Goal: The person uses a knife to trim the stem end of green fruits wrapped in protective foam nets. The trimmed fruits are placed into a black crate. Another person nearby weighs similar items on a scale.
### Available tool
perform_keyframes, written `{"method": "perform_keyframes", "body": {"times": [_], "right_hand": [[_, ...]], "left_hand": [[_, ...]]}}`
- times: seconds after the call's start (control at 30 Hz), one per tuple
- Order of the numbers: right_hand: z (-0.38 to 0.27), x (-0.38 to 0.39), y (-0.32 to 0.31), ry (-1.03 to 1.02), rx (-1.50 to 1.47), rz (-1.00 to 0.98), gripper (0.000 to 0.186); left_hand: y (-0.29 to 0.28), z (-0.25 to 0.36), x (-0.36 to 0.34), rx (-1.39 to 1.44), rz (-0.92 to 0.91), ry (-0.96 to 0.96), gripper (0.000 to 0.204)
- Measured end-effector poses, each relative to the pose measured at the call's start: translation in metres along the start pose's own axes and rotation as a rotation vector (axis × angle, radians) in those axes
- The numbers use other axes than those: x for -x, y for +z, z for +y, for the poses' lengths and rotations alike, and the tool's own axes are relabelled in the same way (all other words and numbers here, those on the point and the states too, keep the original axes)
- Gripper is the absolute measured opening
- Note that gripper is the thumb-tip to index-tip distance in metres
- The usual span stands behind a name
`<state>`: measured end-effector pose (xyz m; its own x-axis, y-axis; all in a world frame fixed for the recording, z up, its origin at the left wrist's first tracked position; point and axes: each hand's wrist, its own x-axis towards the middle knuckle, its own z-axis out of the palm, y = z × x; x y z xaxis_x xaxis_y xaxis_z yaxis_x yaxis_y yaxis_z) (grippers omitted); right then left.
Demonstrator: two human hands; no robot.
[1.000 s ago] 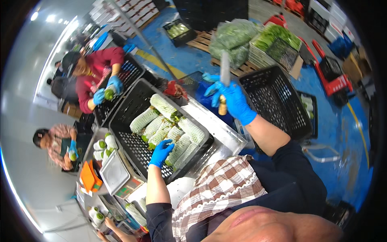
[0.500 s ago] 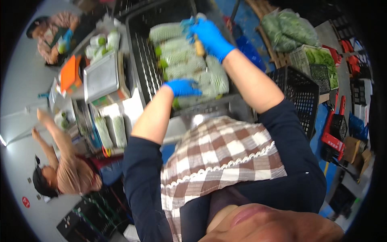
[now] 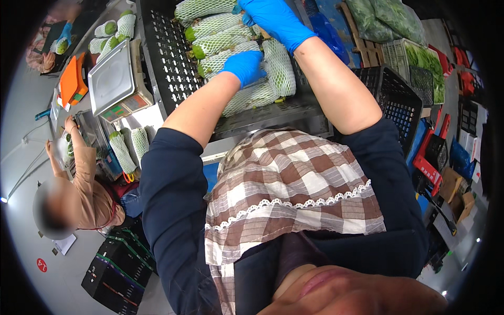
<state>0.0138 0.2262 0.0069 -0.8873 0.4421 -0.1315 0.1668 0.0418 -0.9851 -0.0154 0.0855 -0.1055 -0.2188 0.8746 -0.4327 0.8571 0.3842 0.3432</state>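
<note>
A black crate [image 3: 176, 68] in front of me holds a row of long green gourds [image 3: 218, 44] in white foam nets. My left hand [image 3: 244, 68], in a blue glove, rests on the lower gourds with fingers curled in; what they grip is hidden. Farther up, my right hand [image 3: 278, 23], also gloved in blue, reaches to the right ends of the upper gourds. Its fingers bend down there, partly cut off by the top edge, and their hold is hidden. Another netted gourd [image 3: 280, 68] lies lengthwise along the crate's right side, between my hands.
Left of the crate stand a weighing scale [image 3: 113, 79], an orange device [image 3: 73, 81] and more netted gourds [image 3: 126, 147]. Two people [image 3: 84, 184] work on that side. To the right are an empty black crate [image 3: 394, 100], a crate of leafy greens [image 3: 422, 73] and green-filled bags [image 3: 386, 18].
The view has shifted, so the crate sits higher in it. My left hand has moved up over the gourds, its stretched fingers now curled. My right hand stays at the upper gourds' right ends.
</note>
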Motion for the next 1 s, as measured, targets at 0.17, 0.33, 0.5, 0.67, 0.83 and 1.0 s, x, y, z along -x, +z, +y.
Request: {"method": "perform_keyframes", "body": {"times": [0.17, 0.33, 0.5, 0.67, 0.83, 1.0], "right_hand": [[-0.007, 0.019, 0.007, -0.081, 0.145, 0.043, 0.031], [0.035, -0.002, 0.028, -0.507, 0.185, 0.026, 0.021], [0.025, 0.002, 0.022, -0.253, 0.263, -0.038, 0.026], [0.007, 0.018, 0.011, -0.208, 0.287, -0.067, 0.027], [0.012, 0.018, 0.020, -0.257, 0.251, -0.034, 0.026], [0.015, 0.016, 0.025, -0.223, 0.141, -0.155, 0.033]], "left_hand": [[0.017, 0.056, 0.002, 0.295, -0.020, 0.485, 0.044], [0.054, 0.053, -0.006, 0.386, -0.201, 0.515, 0.060], [0.084, 0.047, -0.026, 0.019, -0.132, 0.596, 0.061], [0.080, 0.042, -0.024, -0.126, -0.045, 0.566, 0.059], [0.022, 0.019, -0.006, 0.183, -0.006, 0.464, 0.056], [0.024, 0.053, 0.015, 0.162, -0.268, 0.490, 0.058]]}}
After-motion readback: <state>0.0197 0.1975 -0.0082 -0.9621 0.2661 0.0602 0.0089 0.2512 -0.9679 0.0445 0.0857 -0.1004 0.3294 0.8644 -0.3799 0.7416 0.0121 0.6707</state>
